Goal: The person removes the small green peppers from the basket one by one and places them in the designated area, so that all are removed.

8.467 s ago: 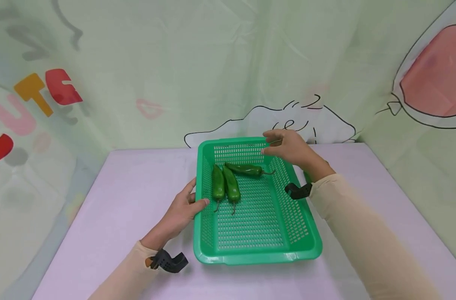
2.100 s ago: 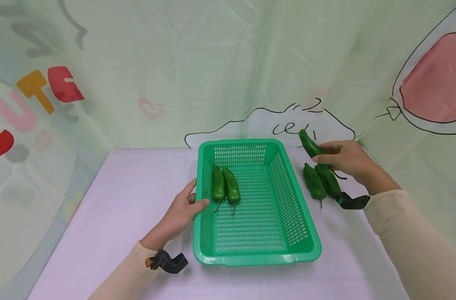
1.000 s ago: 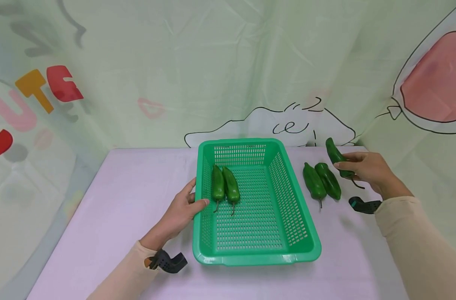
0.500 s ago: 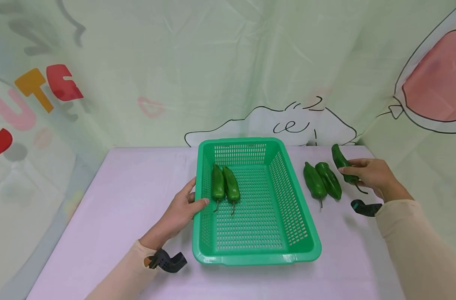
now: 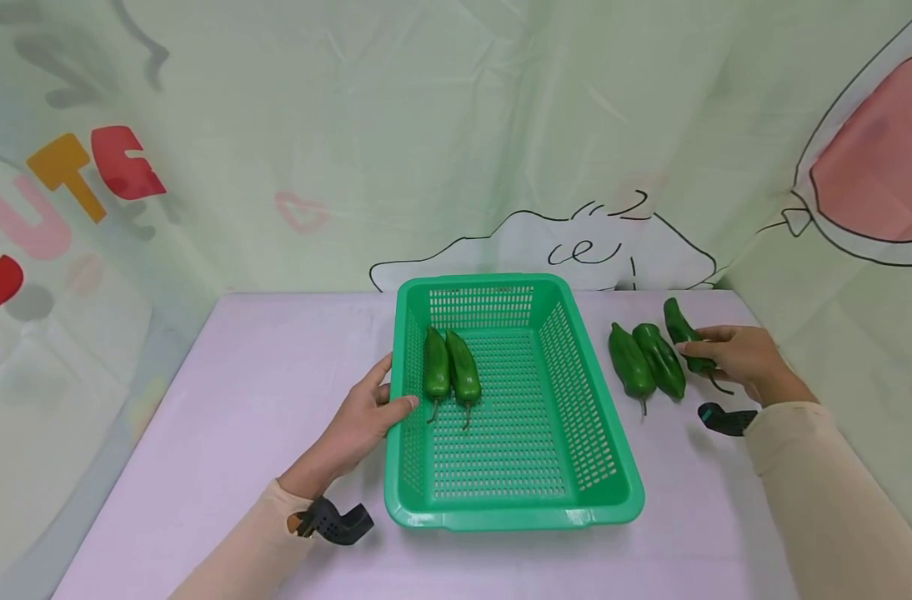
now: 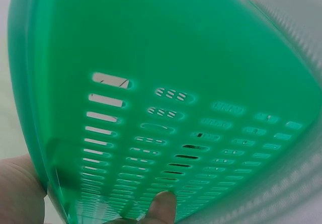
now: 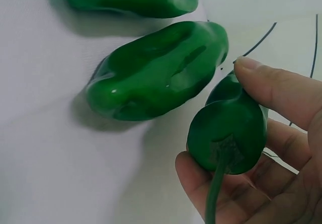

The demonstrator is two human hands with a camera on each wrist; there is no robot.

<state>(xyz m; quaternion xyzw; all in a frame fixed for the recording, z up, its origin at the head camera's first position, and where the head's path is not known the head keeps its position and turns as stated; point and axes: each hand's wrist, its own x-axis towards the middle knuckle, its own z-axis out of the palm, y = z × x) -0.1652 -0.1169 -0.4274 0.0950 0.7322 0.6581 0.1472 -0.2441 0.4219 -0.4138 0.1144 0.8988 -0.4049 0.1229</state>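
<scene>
While right-hand grip [image 5: 741,357] pinches it at 2 o'clock of worktop [image 5: 276,358], glossy dark-green pepper [image 5: 677,323] points tip toward 11, thin stem toward 5. Just beside, toward 8 o'clock: two loose peppers [image 5: 630,363]. Farther that way: green slotted basket [image 5: 516,518], two inside peppers [image 5: 437,368] at its 10 o'clock, left-hand grip [image 5: 362,421] pinching rim at 9.

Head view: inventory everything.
Basket: 1, green, centre
Peppers in basket: 2, green, left side
Loose peppers: 2, green, basket's right
Held pepper: 1, green, right hand
Tabletop: 1, lilac, under basket
Backdrop: 1, pale green, behind tabletop
Letters: 4, red, pink, orange, backdrop left
Balloon drawing: 1, pink, backdrop right
Outlined shape: 1, white, behind basket
Heart outline: 1, pink, backdrop
Wrist devices: 2, black, either side
Sleeves: 2, beige, lower frame
Left hand: 1, on basket rim
Right hand: 1, holding pepper
</scene>
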